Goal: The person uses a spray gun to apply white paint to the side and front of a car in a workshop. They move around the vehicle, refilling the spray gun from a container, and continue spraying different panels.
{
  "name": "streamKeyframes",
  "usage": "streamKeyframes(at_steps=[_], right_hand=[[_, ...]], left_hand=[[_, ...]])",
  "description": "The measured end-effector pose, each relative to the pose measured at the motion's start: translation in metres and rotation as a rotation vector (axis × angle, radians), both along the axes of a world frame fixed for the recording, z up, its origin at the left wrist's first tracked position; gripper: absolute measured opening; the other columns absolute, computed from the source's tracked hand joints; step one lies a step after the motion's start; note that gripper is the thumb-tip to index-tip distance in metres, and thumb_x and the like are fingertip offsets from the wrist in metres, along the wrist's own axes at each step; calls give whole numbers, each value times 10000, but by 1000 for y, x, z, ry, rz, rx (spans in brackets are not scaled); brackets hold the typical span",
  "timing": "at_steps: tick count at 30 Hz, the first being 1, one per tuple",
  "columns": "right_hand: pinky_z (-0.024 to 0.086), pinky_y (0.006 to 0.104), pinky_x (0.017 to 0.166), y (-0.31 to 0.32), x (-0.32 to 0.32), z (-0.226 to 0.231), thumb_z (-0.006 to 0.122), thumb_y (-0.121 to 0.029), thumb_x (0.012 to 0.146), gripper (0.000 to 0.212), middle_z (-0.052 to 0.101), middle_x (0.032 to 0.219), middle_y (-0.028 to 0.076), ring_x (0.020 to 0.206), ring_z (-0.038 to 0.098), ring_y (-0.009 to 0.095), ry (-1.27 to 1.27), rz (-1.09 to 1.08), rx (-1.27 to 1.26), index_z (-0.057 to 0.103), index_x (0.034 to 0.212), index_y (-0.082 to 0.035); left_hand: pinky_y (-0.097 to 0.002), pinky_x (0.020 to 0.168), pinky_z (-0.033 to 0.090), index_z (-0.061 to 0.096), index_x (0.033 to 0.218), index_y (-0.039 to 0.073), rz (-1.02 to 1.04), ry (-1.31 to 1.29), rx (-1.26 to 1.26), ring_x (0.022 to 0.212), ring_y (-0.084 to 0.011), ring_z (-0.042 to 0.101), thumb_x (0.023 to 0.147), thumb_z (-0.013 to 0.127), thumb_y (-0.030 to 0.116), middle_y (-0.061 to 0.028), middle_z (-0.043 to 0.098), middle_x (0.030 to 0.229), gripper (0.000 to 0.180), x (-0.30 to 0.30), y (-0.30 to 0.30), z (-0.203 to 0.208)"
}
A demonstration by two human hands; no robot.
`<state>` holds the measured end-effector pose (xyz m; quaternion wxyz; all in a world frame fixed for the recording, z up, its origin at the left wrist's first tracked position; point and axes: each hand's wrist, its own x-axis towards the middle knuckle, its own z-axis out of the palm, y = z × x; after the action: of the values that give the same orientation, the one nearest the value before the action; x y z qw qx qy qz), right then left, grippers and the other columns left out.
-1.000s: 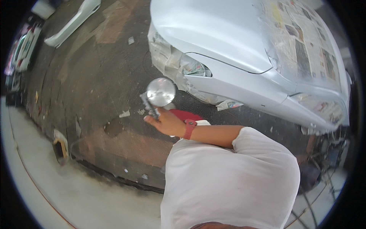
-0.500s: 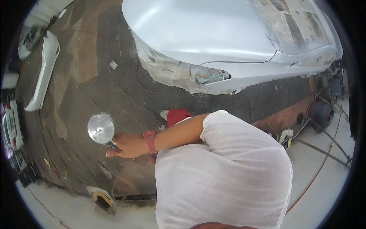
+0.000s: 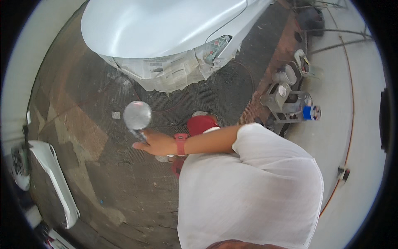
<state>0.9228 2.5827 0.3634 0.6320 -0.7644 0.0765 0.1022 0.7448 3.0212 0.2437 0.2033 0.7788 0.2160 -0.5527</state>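
My right hand is wrapped round the handle of a spray gun, whose round silver cup faces up and hides most of the gun body. The trigger and the other fingers are hard to make out. A red watch sits on that wrist. Beyond the gun is the front of a pale silver-white car, apart from it. Masking paper and clear film cover its grille and lower front, and patterned paper fills the headlight opening. My left hand does not show.
A loose white bumper lies on the dark floor at the left. To the right, a small rack holds tubs and a blue-capped bottle beside the pale wall. A thin red hose crosses the floor; an orange cord runs along the wall.
The view has turned, so the car sits farther left and higher, and the rack has come into sight. My right hand with the spray gun appears farther right and slightly higher.
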Motion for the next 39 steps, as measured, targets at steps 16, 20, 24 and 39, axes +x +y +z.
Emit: streamKeyframes(at_steps=[16,20,24,39], right_hand=[[425,538,1148,223,-64,31,483,-654,1054,1000,430,1457,478,1318,516,564,-119,-241,-37,246,1537,190],[421,534,1159,248,-123,4,520,-646,1043,960,437,1462,460,1328,511,555,-335,-552,-103,296,1541,144],[409,548,1167,252,-229,2,562,-623,1033,916,448,1467,424,1341,499,551,-258,-822,-212,342,1532,112],[408,512,1165,354,-578,-24,585,-571,1039,845,446,1539,370,1413,464,525,-40,-1529,-20,362,1552,61]], left_hand=[[-489,1121,477,592,1478,84,-1053,186,695,1363,-363,591,1081,352,656,-172,650,1422,737,336,270,61],[-489,1134,469,591,1498,85,-1258,-21,869,1388,-365,582,1078,344,666,-178,649,1455,758,377,218,78],[-509,1105,475,697,1358,33,-1285,-595,441,1338,-428,608,1078,429,588,-221,680,1389,676,277,125,89],[-529,969,531,737,1232,-9,-1169,-497,6,1153,-452,694,1075,484,523,-289,729,1199,610,-48,284,-42]])
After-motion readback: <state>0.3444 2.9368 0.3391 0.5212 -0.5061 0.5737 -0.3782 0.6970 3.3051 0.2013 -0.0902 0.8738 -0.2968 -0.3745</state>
